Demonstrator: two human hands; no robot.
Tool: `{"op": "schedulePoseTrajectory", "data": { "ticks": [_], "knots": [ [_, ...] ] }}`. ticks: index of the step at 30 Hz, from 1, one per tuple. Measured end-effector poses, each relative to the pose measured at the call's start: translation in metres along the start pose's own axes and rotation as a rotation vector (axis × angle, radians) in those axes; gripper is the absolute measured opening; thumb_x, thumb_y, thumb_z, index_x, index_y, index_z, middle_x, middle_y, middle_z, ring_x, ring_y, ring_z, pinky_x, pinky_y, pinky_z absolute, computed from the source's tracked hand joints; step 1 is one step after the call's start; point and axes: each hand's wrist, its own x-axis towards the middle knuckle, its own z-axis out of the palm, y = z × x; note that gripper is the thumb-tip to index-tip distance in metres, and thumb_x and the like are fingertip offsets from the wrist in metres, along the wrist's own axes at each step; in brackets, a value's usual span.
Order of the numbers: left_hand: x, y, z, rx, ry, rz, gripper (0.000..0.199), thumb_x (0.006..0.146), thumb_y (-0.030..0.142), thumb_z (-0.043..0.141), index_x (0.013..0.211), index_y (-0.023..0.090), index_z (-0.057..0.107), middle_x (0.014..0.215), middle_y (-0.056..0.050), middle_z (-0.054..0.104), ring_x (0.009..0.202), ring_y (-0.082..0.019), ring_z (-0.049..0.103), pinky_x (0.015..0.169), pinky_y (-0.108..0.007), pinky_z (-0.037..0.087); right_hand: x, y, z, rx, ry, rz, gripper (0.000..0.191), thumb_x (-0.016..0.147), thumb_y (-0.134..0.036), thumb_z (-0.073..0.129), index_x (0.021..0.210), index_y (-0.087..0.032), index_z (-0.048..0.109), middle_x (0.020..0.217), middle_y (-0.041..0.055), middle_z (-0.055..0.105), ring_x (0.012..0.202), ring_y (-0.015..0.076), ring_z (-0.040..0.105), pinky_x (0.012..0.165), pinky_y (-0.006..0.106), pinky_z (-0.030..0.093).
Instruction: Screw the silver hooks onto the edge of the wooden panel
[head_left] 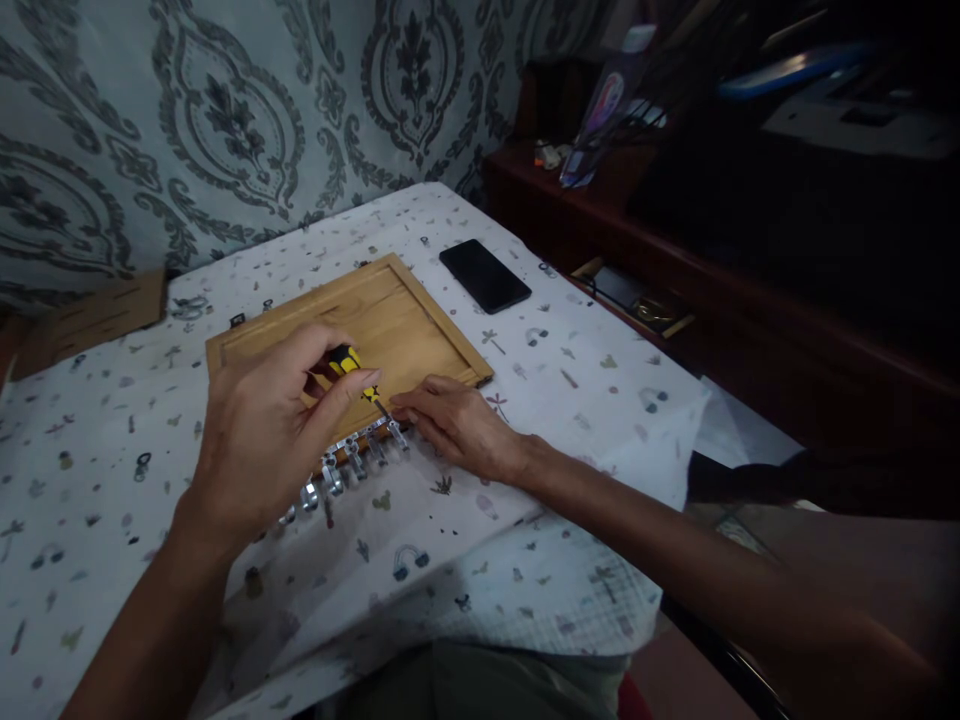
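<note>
A wooden panel with a raised frame (409, 330) lies on the patterned tablecloth. Along its near edge sits a row of several shiny metal hooks or clips (354, 458). My left hand (262, 420) is wrapped round a yellow and black screwdriver (346, 362), whose shaft points down at the rightmost metal piece (396, 432). My right hand (461, 425) rests at the panel's near right edge, its fingers closed beside the screwdriver tip; what they pinch, if anything, is too small to make out.
A black phone (485, 275) lies behind the panel to the right. Cardboard (94, 322) is at the far left. Beyond the table, a dark red desk (720, 290) holds a clear bottle (604, 110), and its drawer (637, 300) is partly open.
</note>
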Motion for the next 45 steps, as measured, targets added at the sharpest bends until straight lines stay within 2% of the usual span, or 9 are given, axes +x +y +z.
{"op": "schedulePoseTrajectory", "data": {
  "ticks": [3,6,9,15,21,29,33,38,45],
  "knots": [
    [0.003,0.000,-0.004,0.007,-0.049,0.059,0.015,0.098,0.037,0.060,0.108,0.026,0.064,0.089,0.003,0.074,0.074,-0.016,0.071,0.065,-0.026,0.053,0.000,-0.001,-0.001,0.005,0.000,0.006,0.037,0.106,-0.025,0.037,0.121,-0.010,0.067,0.094,0.0129,0.068,0.091,0.0223,0.059,0.080,0.037,0.053],
    [0.005,0.003,-0.004,0.031,-0.077,0.109,0.015,0.100,0.034,0.056,0.107,0.024,0.063,0.091,0.001,0.074,0.072,-0.016,0.070,0.062,-0.027,0.052,0.001,-0.001,-0.001,-0.003,-0.010,0.013,0.036,0.106,-0.024,0.037,0.121,-0.012,0.067,0.094,0.0121,0.068,0.090,0.0223,0.059,0.080,0.038,0.052],
    [0.005,0.006,-0.001,0.046,-0.043,0.144,0.012,0.099,0.031,0.058,0.107,0.022,0.063,0.096,0.000,0.074,0.079,-0.017,0.071,0.069,-0.028,0.054,0.001,0.000,-0.001,-0.011,-0.013,0.008,0.037,0.106,-0.025,0.037,0.120,-0.011,0.067,0.094,0.0119,0.068,0.088,0.0216,0.059,0.079,0.036,0.051],
    [0.001,0.003,-0.001,-0.054,-0.040,0.056,0.015,0.098,0.034,0.061,0.110,0.028,0.066,0.095,0.004,0.075,0.075,-0.015,0.071,0.070,-0.026,0.056,0.001,0.002,0.001,-0.019,0.001,-0.002,0.034,0.107,-0.026,0.039,0.120,-0.012,0.067,0.092,0.0112,0.068,0.089,0.0214,0.059,0.080,0.035,0.051],
    [0.003,-0.003,-0.009,-0.129,-0.133,0.055,0.022,0.097,0.033,0.060,0.115,0.025,0.068,0.108,0.000,0.076,0.091,-0.018,0.074,0.076,-0.027,0.057,0.000,0.001,0.000,0.005,-0.017,0.013,0.035,0.107,-0.027,0.037,0.119,-0.013,0.067,0.093,0.0107,0.069,0.091,0.0218,0.059,0.083,0.037,0.052],
    [0.002,0.001,-0.001,-0.103,-0.050,0.070,0.020,0.095,0.035,0.066,0.111,0.025,0.069,0.103,0.001,0.076,0.079,-0.015,0.071,0.075,-0.026,0.059,0.000,0.001,0.001,-0.019,-0.017,0.011,0.039,0.107,-0.028,0.035,0.120,-0.011,0.067,0.092,0.0115,0.068,0.090,0.0222,0.059,0.081,0.037,0.052],
    [0.001,-0.003,-0.004,-0.096,-0.037,0.036,0.021,0.095,0.034,0.064,0.114,0.027,0.070,0.105,0.002,0.077,0.084,-0.016,0.073,0.079,-0.026,0.060,0.000,0.001,0.001,0.018,-0.017,0.026,0.034,0.106,-0.025,0.039,0.121,-0.012,0.067,0.095,0.0116,0.070,0.094,0.0226,0.060,0.085,0.038,0.053],
    [0.002,-0.008,-0.009,-0.169,-0.099,0.031,0.025,0.093,0.030,0.066,0.118,0.027,0.069,0.110,0.002,0.076,0.093,-0.017,0.073,0.081,-0.024,0.059,0.000,0.001,0.001,0.020,-0.003,0.014,0.036,0.106,-0.025,0.038,0.121,-0.010,0.067,0.095,0.0121,0.071,0.093,0.0224,0.061,0.085,0.037,0.053],
    [0.003,-0.006,-0.006,-0.139,-0.077,0.055,0.019,0.095,0.033,0.065,0.112,0.026,0.069,0.101,0.002,0.076,0.079,-0.015,0.072,0.075,-0.025,0.057,0.000,0.000,0.000,-0.004,-0.011,0.018,0.033,0.106,-0.024,0.040,0.119,-0.013,0.067,0.094,0.0111,0.070,0.092,0.0216,0.060,0.083,0.036,0.052]
  ]
}}
